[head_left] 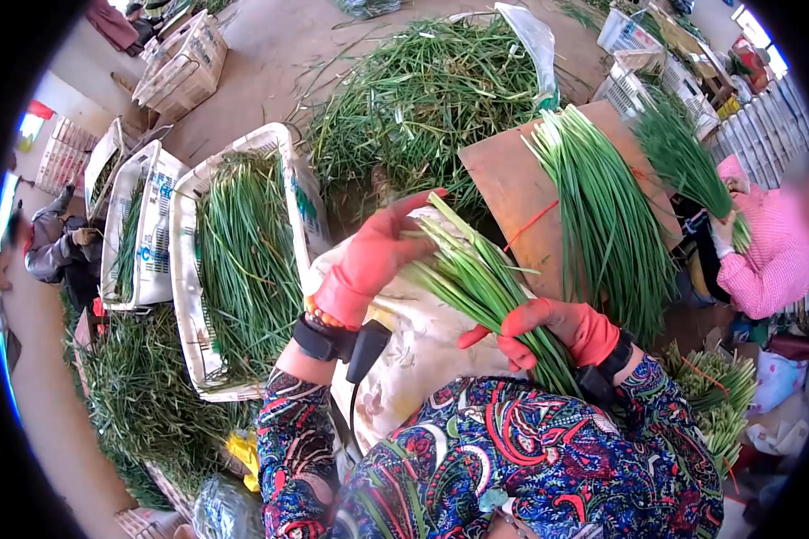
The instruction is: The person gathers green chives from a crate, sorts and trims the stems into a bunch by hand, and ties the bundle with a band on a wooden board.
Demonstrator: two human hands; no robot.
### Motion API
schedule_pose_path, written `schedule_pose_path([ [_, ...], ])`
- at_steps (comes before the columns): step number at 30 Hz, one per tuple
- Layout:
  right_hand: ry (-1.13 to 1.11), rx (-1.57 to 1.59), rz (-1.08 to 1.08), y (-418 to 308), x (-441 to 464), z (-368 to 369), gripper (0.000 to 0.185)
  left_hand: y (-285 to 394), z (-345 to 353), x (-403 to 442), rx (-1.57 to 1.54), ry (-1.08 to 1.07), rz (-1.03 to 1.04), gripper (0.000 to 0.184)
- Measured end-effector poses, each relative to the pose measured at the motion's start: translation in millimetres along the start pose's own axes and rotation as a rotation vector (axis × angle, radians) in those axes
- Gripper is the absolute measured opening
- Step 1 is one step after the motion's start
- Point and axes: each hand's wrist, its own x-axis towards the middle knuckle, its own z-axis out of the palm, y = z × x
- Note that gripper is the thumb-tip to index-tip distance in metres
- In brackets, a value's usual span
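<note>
A bunch of green stalks with pale ends (485,283) lies across the front of my body over a cream cloth (404,346). My right hand (562,332), in a red glove, is closed round its lower, leafy part. My left hand (373,260), gloved too, is at the pale ends, its fingers spread and its palm against or beside the stalks. Ahead on the right, a larger heap of green stalks (598,207) rests on a brown board (512,198), with a red tie (532,225) at its left.
A white crate of greens (184,296) stands at the left, another crate (159,242) beyond it. A loose green pile (422,99) is straight ahead. At the right a person in pink (764,242) holds a green bunch (692,162); another person (54,242) is far left.
</note>
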Motion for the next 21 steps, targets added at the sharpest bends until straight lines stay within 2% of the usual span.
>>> schedule_pose_path([
  [1, 0.018, -0.023, 0.004, -2, 1, 1, 0.036, -3, 2, 1, 0.2, 0.04, 0.063, 0.056],
  [3, 0.058, -0.064, 0.027, -4, 5, 2, 0.065, -2, 4, 5, 0.269, 0.108, 0.031, 0.054],
  [4, 0.04, -0.055, 0.027, -4, 6, 1, 0.065, -2, 4, 5, 0.302, 0.146, 0.016, 0.053],
  [5, 0.022, -0.044, 0.021, -5, 5, -2, 0.066, -10, -2, 6, 0.063, 0.106, 0.094, 0.047],
  [6, 0.005, -0.032, 0.009, -6, 5, -4, 0.066, -6, -6, 10, 0.062, 0.193, 0.194, 0.039],
  [8, 0.071, -0.072, -0.064, -4, -2, 2, 0.065, 0, -48, 13, -0.209, 0.497, 0.31, 0.036],
  [10, 0.092, -0.052, -0.119, -2, -6, -3, 0.064, 19, -43, 4, 0.069, 0.515, 0.404, 0.034],
  [11, 0.115, -0.016, -0.096, 0, -7, -6, 0.063, 25, -29, 4, 0.24, 0.453, 0.334, 0.036],
  [12, 0.132, 0.012, -0.077, 0, -6, -8, 0.062, 34, -11, 4, 0.349, 0.332, 0.207, 0.05],
  [13, 0.146, 0.035, -0.062, -3, -4, -9, 0.061, 29, 2, 9, 0.53, 0.266, 0.18, 0.071],
  [14, 0.159, 0.058, -0.047, -6, -3, -10, 0.06, 15, 8, 17, 0.635, 0.186, 0.269, 0.083],
  [16, 0.13, -0.013, -0.023, -11, -1, -7, 0.058, 4, 28, 24, 0.667, 0.125, 0.378, 0.079],
  [18, 0.144, -0.11, -0.016, -11, 5, -10, 0.056, -13, 20, 28, 0.585, 0.109, 0.311, 0.074],
  [21, 0.089, -0.088, -0.042, -4, 12, -23, 0.053, -18, 18, 31, 0.476, 0.12, 0.172, 0.067],
])
